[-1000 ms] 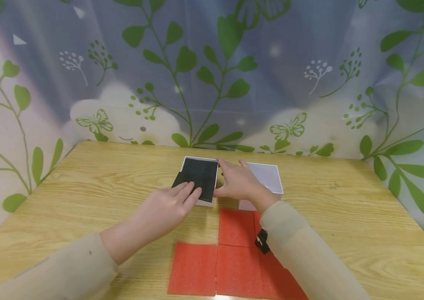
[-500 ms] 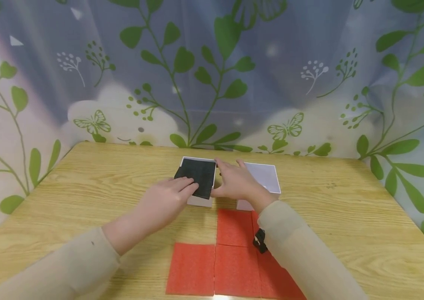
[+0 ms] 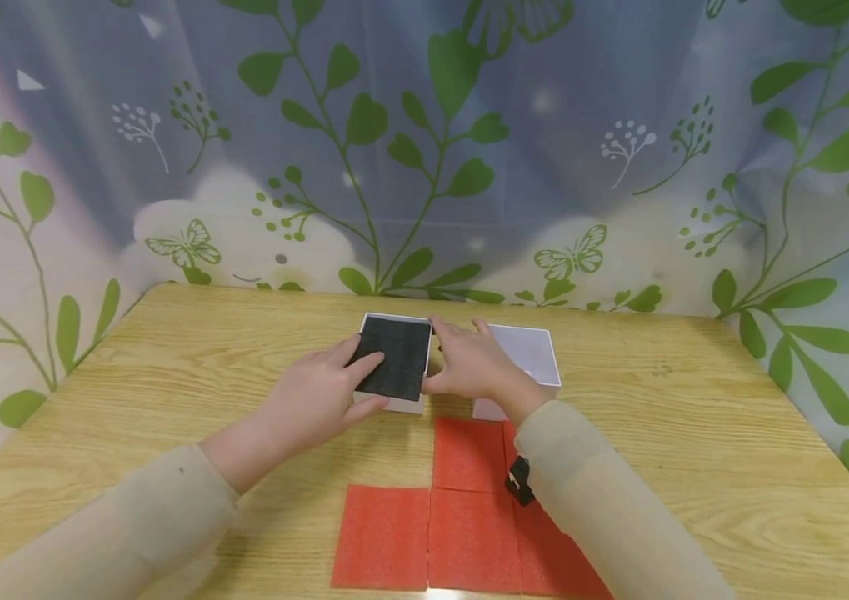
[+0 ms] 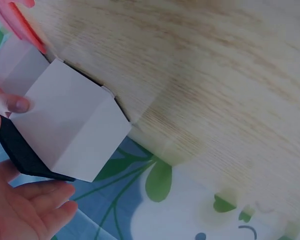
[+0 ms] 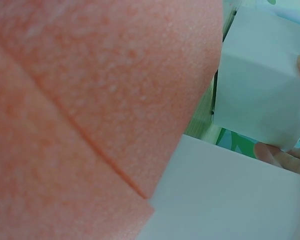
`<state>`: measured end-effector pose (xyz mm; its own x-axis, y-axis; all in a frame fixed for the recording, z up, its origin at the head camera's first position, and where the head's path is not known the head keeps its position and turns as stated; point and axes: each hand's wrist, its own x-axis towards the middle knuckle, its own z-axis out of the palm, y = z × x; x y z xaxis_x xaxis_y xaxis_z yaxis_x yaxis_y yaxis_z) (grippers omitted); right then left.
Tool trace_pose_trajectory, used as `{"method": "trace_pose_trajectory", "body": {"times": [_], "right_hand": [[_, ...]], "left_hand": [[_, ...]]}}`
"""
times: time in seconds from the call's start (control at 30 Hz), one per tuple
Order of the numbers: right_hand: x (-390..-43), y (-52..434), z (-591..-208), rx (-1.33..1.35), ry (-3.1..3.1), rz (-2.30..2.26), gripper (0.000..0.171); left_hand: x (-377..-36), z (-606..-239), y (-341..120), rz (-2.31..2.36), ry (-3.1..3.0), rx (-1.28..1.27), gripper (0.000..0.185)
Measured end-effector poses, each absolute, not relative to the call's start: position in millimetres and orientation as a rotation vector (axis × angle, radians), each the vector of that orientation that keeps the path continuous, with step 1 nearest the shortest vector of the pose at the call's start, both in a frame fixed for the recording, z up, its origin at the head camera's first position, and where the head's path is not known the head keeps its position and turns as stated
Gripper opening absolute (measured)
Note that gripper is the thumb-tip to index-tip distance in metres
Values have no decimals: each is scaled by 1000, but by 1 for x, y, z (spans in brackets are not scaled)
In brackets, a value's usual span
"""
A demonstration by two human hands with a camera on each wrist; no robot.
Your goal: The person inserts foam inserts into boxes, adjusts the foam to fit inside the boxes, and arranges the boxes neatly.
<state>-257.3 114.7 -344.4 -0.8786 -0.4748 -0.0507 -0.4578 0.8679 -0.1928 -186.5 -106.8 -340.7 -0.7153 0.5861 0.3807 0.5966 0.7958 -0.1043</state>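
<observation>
A black square sheet lies over the top of a white box near the middle of the table, nearly lined up with its rim. My left hand is at the box's left side, index finger stretched onto the sheet and thumb near the front edge. In the left wrist view, that hand's fingers extend beside the sheet. My right hand holds the same box along its right wall, thumb at the front corner and fingers at the back. In the right wrist view, skin fills much of the frame.
A second white box stands just right of my right hand, which partly covers it. Several red squares lie edge to edge in front, some under my right sleeve. A leaf-patterned curtain hangs behind the wooden table.
The black sheet, which jutted past the box's left edge, now sits squarer on it. My left hand has shifted left off most of the sheet and spread its fingers. My right hand stays in place.
</observation>
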Motion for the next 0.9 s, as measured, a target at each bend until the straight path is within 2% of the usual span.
{"method": "trace_pose_trajectory", "body": {"times": [0.6,0.9], "right_hand": [[-257,114,-343,-751,2942,-280,101],[-257,115,-343,-759,2944,-284,100]], "left_hand": [[-187,-339,-98,-367,-2792,-774,61],[-184,-343,-91,-530,-2894,-688,69]]}}
